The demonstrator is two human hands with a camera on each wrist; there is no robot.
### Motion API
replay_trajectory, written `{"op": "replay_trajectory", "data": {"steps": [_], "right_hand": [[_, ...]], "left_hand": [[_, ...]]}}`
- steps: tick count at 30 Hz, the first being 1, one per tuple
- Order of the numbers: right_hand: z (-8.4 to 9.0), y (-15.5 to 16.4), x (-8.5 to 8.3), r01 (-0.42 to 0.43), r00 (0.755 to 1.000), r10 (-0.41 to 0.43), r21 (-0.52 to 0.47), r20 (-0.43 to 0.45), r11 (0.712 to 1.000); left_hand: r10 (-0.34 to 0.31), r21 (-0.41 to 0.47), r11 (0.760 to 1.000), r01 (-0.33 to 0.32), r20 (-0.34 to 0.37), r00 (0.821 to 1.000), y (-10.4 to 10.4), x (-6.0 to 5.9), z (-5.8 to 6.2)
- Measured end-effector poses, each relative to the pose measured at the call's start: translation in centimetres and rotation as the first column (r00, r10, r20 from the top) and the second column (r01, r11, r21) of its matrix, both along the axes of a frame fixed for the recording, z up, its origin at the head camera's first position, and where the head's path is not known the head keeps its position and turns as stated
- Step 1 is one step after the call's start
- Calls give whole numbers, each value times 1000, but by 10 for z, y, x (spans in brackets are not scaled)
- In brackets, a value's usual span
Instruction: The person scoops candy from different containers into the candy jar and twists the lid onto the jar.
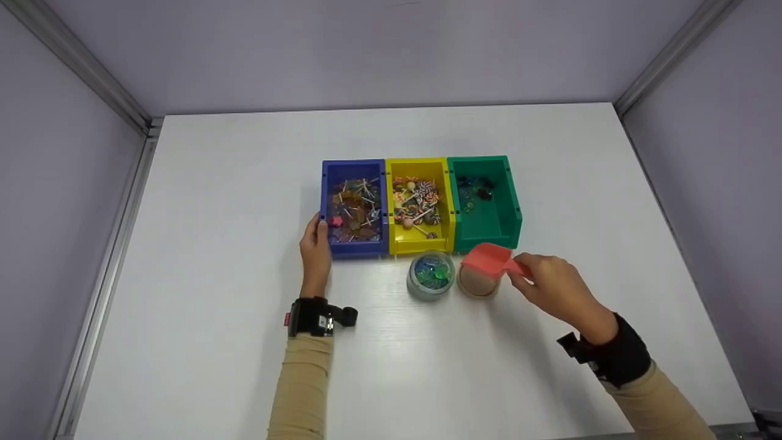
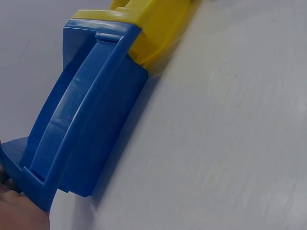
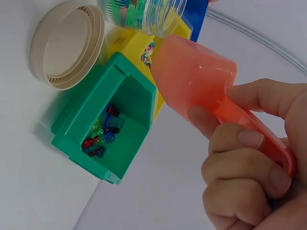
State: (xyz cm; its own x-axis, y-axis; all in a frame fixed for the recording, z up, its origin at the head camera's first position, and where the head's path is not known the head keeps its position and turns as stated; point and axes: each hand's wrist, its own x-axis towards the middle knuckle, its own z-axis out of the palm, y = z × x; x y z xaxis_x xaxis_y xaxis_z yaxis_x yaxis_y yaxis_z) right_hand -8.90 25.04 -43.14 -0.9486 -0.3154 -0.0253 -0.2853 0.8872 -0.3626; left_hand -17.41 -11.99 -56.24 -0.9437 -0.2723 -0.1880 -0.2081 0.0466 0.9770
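Note:
My right hand point(image 1: 553, 287) grips a coral-pink scoop point(image 3: 192, 72) by its handle, thumb on top and fingers curled beneath. In the head view the scoop's bowl hangs over a beige round lid point(image 1: 478, 286), beside an open clear jar point(image 1: 431, 276) of blue and green translucent pieces. Behind them stands a green bin point(image 3: 103, 124) with a few red, blue and green pieces at its far end. My left hand point(image 1: 315, 253) holds the left wall of a blue bin point(image 2: 91, 115) near its front corner; its fingers are mostly hidden in the left wrist view.
Between the blue and green bins, side by side with both, sits a yellow bin point(image 1: 421, 244) of lollipops and swirl candies. The blue bin holds amber pieces on sticks. White table point(image 1: 214, 244) lies around everything, with grey panels point(image 1: 385, 55) behind and at the sides.

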Motion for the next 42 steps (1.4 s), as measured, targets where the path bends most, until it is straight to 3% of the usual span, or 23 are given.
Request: {"op": "replay_trajectory", "data": {"steps": [17,42], "right_hand": [[-14,11,-24,155,986,-160,-79,-51,985],[-46,2,-62,216,974,-222,-107,-45,971]], "left_hand": [[-3,6,1000,3,8,1000,2,-3,-1],[8,0,1000,-8,1,1000,0,0,0]]}}
